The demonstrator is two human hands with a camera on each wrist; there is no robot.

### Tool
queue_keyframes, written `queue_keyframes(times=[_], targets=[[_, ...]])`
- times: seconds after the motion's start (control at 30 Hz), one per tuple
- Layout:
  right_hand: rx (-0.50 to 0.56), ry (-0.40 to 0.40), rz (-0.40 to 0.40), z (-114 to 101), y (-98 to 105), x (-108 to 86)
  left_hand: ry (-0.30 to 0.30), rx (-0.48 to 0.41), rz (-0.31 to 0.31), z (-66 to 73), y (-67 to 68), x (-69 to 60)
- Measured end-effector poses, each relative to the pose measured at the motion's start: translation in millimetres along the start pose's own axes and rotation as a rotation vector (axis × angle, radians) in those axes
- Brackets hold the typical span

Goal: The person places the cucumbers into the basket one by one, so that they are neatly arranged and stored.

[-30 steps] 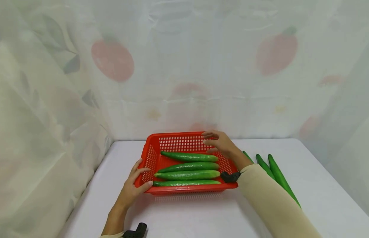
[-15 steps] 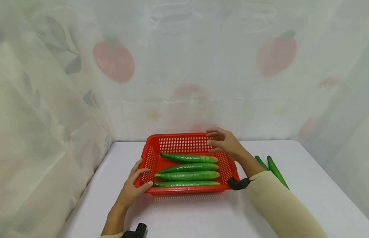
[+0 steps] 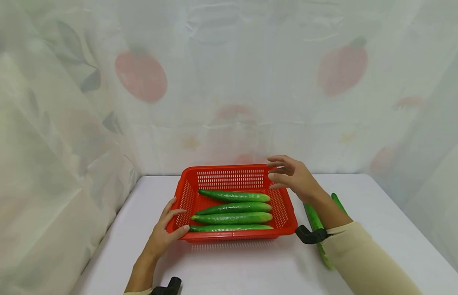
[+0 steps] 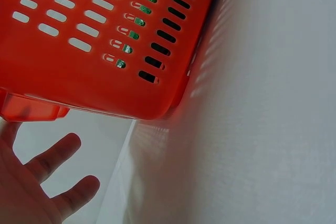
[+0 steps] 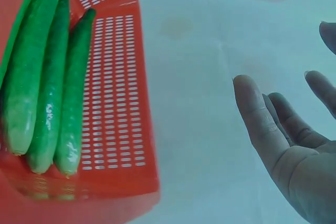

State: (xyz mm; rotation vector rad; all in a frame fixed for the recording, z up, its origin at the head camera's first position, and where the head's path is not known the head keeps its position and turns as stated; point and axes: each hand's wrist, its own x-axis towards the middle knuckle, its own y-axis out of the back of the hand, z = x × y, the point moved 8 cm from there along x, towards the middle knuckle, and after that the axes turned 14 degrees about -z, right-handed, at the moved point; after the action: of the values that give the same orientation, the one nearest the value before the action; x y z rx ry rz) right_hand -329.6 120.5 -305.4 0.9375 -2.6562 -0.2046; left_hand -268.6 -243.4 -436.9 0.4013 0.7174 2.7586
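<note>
While the left hand [image 3: 165, 235] rests on the left end of a red plastic basket [image 3: 232, 234], the right hand [image 3: 298, 179] hovers by the far right corner; the right wrist view shows it apart from the basket. Left fingers [image 4: 81, 194] are spread wide, with the thumb [image 3: 182, 231] on the near rim in the head view; in the left wrist view part of this hand is cut off by the frame edge. Right fingers stand loosely bent, wide apart, holding nothing; some overlap and the hand runs out of frame in the right wrist view.

Basket sits on the white desk [image 3: 251, 270], four cucumbers [image 3: 232, 218] lying crosswise inside: two side by side mid-basket, one behind, one along the near wall, its lower side hidden by the rim. Right wrist view gives three clearly, plus a sliver of the fourth at the left edge. Left wrist view has only the slotted basket wall, top cut off, green patches through the slots.

Right of the basket, a loose cucumber [image 3: 314, 217] lies on the desk, partly covered by the right wrist and its black wrist device [image 3: 312, 236]. Another cucumber tip [image 3: 338, 203] shows past the forearm, rest hidden; can't tell how many lie under the beige right sleeve [image 3: 365, 262]. Left sleeve [image 3: 138, 292] and its black device [image 3: 169, 287] are cropped at the bottom. Fruit prints on the white sheeting [image 3: 232, 82] behind are faded, hard to make out.
</note>
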Motion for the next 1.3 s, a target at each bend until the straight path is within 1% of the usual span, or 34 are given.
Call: queue_keyframes(times=[0.23, 0.43, 0.6, 0.8, 1.03, 1.17, 1.3], targets=[[-0.073, -0.007, 0.035, -15.0, 4.8, -17.0, -0.008, -0.005, -0.003, 0.9, -0.5, -0.2], [-0.107, 0.012, 0.066, -24.8, 11.0, -35.0, -0.009, -0.006, 0.000, 0.4, -0.5, -0.6], [-0.127, 0.030, 0.103, -35.1, 17.4, -53.4, -0.011, -0.003, 0.001, 0.5, 0.0, -0.6], [-0.150, 0.053, 0.152, -43.4, 29.7, -76.3, -0.015, -0.006, 0.002, 0.3, -0.2, -0.4], [-0.215, 0.053, 0.225, -48.5, 44.6, -104.6, -0.012, -0.016, 0.000, 0.3, -0.3, -0.4], [-0.186, 0.069, 0.247, -48.3, 50.7, -117.6, -0.012, -0.019, 0.000, 1.0, -0.4, -0.7], [-0.121, 0.101, 0.258, -45.6, 55.5, -130.0, -0.012, -0.019, 0.001, 1.0, -0.7, -0.6]])
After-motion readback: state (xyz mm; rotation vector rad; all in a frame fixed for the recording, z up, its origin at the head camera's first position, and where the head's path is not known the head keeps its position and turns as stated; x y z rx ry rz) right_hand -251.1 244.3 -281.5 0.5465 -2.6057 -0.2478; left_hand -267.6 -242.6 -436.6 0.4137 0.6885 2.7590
